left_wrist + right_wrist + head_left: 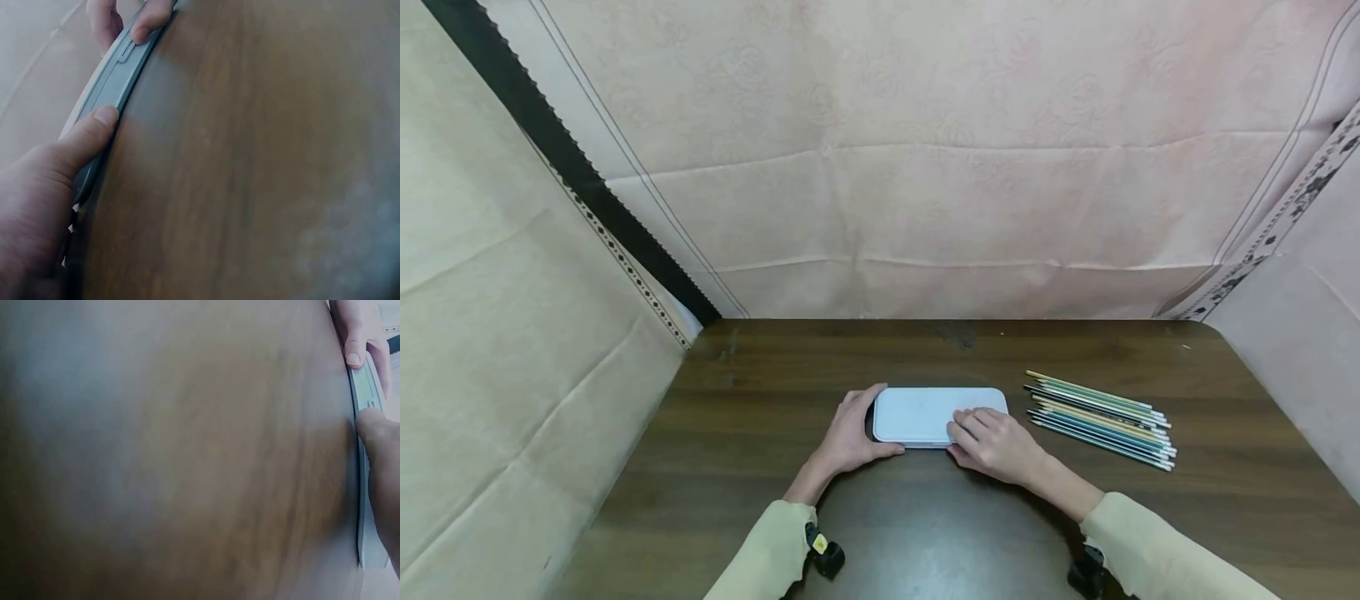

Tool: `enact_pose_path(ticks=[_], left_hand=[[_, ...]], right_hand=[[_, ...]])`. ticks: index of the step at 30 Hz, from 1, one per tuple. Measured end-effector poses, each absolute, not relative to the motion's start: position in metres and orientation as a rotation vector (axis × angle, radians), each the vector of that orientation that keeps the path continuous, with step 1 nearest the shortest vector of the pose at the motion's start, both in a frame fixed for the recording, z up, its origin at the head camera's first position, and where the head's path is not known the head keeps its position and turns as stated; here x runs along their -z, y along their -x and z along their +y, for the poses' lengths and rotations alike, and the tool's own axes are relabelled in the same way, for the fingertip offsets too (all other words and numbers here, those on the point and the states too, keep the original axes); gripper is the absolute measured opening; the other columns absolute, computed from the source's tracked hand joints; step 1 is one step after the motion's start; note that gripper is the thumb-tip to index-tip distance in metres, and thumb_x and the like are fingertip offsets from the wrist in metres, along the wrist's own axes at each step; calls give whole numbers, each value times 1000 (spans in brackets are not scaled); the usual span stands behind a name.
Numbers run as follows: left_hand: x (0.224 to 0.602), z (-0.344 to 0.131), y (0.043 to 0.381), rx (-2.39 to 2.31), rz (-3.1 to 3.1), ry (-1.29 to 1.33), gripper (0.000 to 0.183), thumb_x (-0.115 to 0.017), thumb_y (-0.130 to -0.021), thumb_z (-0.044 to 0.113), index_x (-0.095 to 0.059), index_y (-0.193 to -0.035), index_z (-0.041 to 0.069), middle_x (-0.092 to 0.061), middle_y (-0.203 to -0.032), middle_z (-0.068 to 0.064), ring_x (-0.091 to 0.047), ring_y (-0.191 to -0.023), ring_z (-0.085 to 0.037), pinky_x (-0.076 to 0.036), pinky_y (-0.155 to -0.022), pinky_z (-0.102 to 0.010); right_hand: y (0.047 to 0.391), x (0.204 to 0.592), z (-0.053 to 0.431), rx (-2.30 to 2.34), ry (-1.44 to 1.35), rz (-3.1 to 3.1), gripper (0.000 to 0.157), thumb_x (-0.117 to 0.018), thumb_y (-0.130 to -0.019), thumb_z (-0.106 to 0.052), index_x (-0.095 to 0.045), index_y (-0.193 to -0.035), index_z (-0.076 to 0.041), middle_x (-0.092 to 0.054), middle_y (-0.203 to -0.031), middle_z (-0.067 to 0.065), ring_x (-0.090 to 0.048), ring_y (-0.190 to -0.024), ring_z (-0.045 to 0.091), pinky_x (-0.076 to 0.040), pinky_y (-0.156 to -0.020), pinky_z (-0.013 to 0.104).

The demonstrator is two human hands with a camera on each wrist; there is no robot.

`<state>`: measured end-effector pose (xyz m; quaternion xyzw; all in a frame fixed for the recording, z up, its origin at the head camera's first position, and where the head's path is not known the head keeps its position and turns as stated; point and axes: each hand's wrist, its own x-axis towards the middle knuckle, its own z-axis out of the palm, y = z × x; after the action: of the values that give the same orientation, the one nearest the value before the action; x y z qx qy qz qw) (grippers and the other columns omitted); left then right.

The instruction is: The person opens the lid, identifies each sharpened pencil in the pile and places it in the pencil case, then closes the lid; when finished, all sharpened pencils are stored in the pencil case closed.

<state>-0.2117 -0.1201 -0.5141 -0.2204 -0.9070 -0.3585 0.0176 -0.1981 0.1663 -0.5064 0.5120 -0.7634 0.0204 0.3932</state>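
A flat, pale blue-white pencil case (913, 414) with rounded corners lies closed on the brown table (925, 517). My left hand (855, 429) grips its left end, thumb along the front side and fingers around the far left corner. Bent fingers of my right hand (996, 446) rest on the lid near the right end, while that thumb presses the front side. In the left wrist view the case's side (112, 81) shows a small latch-like outline close to the right thumb. The right wrist view catches only a strip of the case (364, 387) between both thumbs.
Several pencils (1101, 421) in green, yellow, blue and dark tones lie in a loose bundle just right of the case. A pale cloth wall (925, 208) rises behind the table, and further cloth hangs at the left and right.
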Motion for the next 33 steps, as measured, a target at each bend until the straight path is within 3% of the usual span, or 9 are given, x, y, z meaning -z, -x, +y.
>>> enact_pose_path(ticks=[10, 22, 29, 33], left_hand=[[515, -118, 212, 1097, -2831, 662, 101, -92, -70, 42, -41, -151, 13, -52, -140, -8, -43, -125, -29, -41, -99, -49], [514, -119, 214, 1109, -2829, 607, 105, -93, -66, 45, -39, -150, 11, -50, -138, -12, -45, -124, -31, -41, -99, -51], [516, -119, 211, 1170, -2823, 599, 96, -92, -67, 47, -43, -141, 10, -49, -137, -11, -44, -126, -31, -40, -101, -50], [516, -121, 209, 1173, -2807, 616, 90, -91, -69, 47, -45, -135, 7, -48, -134, -14, -47, -124, -32, -43, -99, -49]], right_hand=[[200, 502, 169, 87, -1333, -1874, 34, -47, -104, -27, -72, -96, -4, -74, -92, 11, -71, -77, 21, -57, -66, 34], [207, 479, 177, -271, -1335, -1972, 29, -64, -99, -31, -77, -99, -5, -74, -94, 9, -70, -77, 20, -57, -66, 34], [209, 459, 199, -510, -1283, -2066, 19, -68, -97, -20, -76, -99, -3, -74, -95, 8, -68, -80, 20, -56, -64, 34], [215, 449, 211, -674, -1185, -2109, 11, -74, -88, -6, -75, -98, -2, -72, -93, 7, -67, -82, 20, -55, -63, 35]])
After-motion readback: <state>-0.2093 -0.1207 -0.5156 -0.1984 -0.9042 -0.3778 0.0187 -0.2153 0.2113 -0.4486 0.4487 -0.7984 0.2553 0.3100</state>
